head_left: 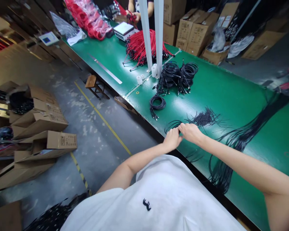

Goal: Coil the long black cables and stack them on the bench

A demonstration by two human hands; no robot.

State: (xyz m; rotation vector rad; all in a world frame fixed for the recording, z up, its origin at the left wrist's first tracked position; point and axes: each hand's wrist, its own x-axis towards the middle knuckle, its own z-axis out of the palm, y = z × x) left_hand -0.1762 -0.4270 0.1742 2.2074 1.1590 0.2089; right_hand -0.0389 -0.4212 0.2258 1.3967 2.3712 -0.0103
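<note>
My left hand [172, 140] and my right hand [190, 132] meet at the table's near edge, fingers closed together on a bundle of black cables [174, 123]. Loops of the bundle stick out beyond the fingers; the exact grip is partly hidden. Just past my right hand lies a pile of short thin black ties [205, 117]. A finished-looking round coil of black cable [157, 102] rests to the left of my hands. Under and beyond my right forearm, long loose black cables [243, 136] stretch across the green table [221, 86] and hang over its edge.
Several coiled black cables [178, 75] are heaped beside white posts [159, 38]. Behind them are red cables [142, 48], a scale [123, 29] and another person's hands [135, 16]. A steel ruler [107, 70] lies farther left. Cardboard boxes [48, 141] and a wooden stool [91, 81] stand on the floor.
</note>
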